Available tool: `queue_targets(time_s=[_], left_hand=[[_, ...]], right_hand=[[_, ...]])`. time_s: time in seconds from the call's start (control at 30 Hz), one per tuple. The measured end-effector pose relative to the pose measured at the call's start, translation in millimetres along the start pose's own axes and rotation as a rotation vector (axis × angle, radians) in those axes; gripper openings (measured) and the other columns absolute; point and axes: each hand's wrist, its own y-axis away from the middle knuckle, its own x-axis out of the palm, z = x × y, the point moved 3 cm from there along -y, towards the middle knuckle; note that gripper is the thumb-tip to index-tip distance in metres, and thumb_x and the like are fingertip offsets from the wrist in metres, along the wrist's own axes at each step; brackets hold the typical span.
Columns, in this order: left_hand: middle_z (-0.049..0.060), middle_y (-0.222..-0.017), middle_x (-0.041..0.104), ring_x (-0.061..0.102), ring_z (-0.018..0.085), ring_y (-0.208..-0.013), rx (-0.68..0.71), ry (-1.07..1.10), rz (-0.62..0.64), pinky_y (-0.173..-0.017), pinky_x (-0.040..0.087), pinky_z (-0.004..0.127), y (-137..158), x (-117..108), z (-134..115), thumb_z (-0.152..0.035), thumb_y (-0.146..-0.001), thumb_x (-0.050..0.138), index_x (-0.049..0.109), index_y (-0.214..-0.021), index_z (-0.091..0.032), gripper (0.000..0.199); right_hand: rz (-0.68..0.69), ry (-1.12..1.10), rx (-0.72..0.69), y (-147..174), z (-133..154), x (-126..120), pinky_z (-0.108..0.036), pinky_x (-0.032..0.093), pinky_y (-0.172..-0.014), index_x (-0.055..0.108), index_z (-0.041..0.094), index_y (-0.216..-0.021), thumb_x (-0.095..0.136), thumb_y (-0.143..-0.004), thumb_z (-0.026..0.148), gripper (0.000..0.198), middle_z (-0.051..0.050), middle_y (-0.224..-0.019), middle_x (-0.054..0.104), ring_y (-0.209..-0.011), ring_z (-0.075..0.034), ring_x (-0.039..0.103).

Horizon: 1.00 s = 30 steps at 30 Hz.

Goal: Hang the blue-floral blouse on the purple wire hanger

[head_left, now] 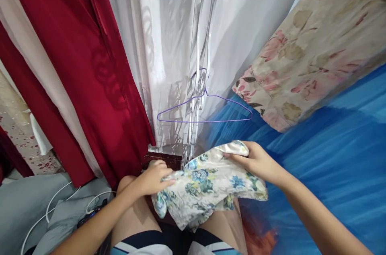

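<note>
White, blue-flowered, rumpled cloth [208,190]

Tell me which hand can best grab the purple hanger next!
Probably the right hand: it appears nearer the thin purple triangular hanger, just below one end; the left hand sits lower. Both hold white blue-flowered fabric.

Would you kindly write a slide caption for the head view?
Left hand and right hand hold a blue-flowered cloth with a purple hanger hanging beyond.
</note>
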Motion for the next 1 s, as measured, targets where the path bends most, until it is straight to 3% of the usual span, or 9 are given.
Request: queue_targets(time_s=[0.17, 0.3, 0.4, 0.5, 0.57, 0.67, 0.77, 0.87, 1.0], left_hand=[[0.004, -0.091, 0.067, 0.052, 0.024, -0.104, -0.024, -0.220, -0.154, -0.106, 0.028, 0.046, -2.3, -56.1, 55.6, -0.035, -0.088, 0.060, 0.066, -0.085, -0.021, 0.015], [0.008, -0.129, 0.063, 0.044, 0.032, -0.120, -0.106, -0.370, -0.284, -0.101, 0.024, 0.054, -29.4, -110.2, 66.8, -0.047, -0.086, 0.062, 0.068, -0.108, -0.026, 0.031], [0.010, -0.145, 0.052, 0.036, 0.040, -0.131, -0.113, -0.456, -0.370, -0.102, 0.021, 0.058, -53.9, -146.2, 57.5, -0.054, -0.082, 0.065, 0.066, -0.106, -0.023, 0.039], [0.008, -0.145, 0.052, 0.031, 0.039, -0.138, -0.024, -0.514, -0.443, -0.105, 0.021, 0.057, -72.5, -167.9, 32.6, -0.040, -0.084, 0.064, 0.064, -0.093, -0.021, 0.021], [0.006, -0.143, 0.053, 0.030, 0.036, -0.140, 0.068, -0.527, -0.448, -0.108, 0.021, 0.055, -82.9, -170.9, 11.0, -0.025, -0.084, 0.058, 0.060, -0.084, -0.020, 0.005], [0.006, -0.142, 0.053, 0.038, 0.032, -0.135, 0.183, -0.455, -0.403, -0.106, 0.029, 0.048, -99.8, -163.9, -17.7, -0.014, -0.082, 0.050, 0.056, -0.081, -0.019, 0.008], [0.007, -0.117, 0.062, 0.056, 0.024, -0.102, 0.161, -0.282, -0.447, -0.086, 0.041, 0.035, -114.7, -157.1, -29.4, -0.014, -0.083, 0.047, 0.055, -0.093, -0.020, 0.014], [0.000, -0.084, 0.058, 0.053, 0.017, -0.074, 0.060, -0.132, -0.526, -0.069, 0.038, 0.027, -121.1, -152.0, -25.7, -0.017, -0.085, 0.045, 0.051, -0.097, -0.021, 0.014], [-0.004, -0.072, 0.050, 0.045, 0.014, -0.064, 0.008, -0.051, -0.560, -0.064, 0.034, 0.025, -118.4, -143.3, -23.7, -0.022, -0.086, 0.049, 0.051, -0.099, -0.022, 0.014]], right_hand=[[-0.065, 0.437, -0.204, -29.6, -7.0, 4.8, -0.029, 0.047, -0.063, 0.069, 0.024, -0.113, 0.058, -0.090, 0.048, 0.036, -0.004, -0.084, 0.075, -0.064, -0.021, 0.066], [-0.252, 0.561, -0.195, -65.3, -7.6, 0.7, -0.030, 0.047, -0.067, 0.057, 0.027, -0.138, 0.056, -0.090, 0.050, 0.054, -0.007, -0.100, 0.077, -0.071, -0.024, 0.071], [-0.311, 0.618, -0.114, -93.1, -17.3, -3.8, -0.030, 0.045, -0.063, 0.063, 0.021, -0.131, 0.051, -0.092, 0.050, 0.049, -0.010, -0.093, 0.077, -0.079, -0.028, 0.072], [-0.335, 0.665, -0.081, -107.0, -28.6, -1.4, -0.030, 0.041, -0.058, 0.073, 0.020, -0.097, 0.046, -0.094, 0.047, 0.038, -0.010, -0.079, 0.076, -0.075, -0.029, 0.071], [-0.341, 0.636, -0.109, -107.0, -33.1, 4.2, -0.030, 0.042, -0.058, 0.073, 0.020, -0.085, 0.048, -0.093, 0.047, 0.037, -0.010, -0.075, 0.075, -0.074, -0.030, 0.071], [-0.293, 0.442, -0.189, -97.0, -34.6, 11.7, -0.031, 0.049, -0.067, 0.076, 0.021, -0.092, 0.053, -0.091, 0.043, 0.031, -0.010, -0.087, 0.077, -0.084, -0.029, 0.072], [-0.269, 0.250, -0.258, -76.8, -32.4, 6.4, -0.033, 0.052, -0.079, 0.074, 0.021, -0.111, 0.057, -0.089, 0.039, 0.033, -0.009, -0.106, 0.076, -0.095, -0.027, 0.071], [-0.384, 0.247, -0.293, -50.0, -30.1, -18.9, -0.033, 0.053, -0.077, 0.058, 0.020, -0.138, 0.063, -0.086, 0.040, 0.056, -0.008, -0.103, 0.075, -0.084, -0.022, 0.069], [-0.619, 0.310, -0.246, -33.1, -31.7, -73.9, -0.029, 0.046, -0.056, 0.038, 0.018, -0.153, 0.066, -0.083, 0.044, 0.080, -0.001, -0.072, 0.069, -0.055, -0.016, 0.054]])
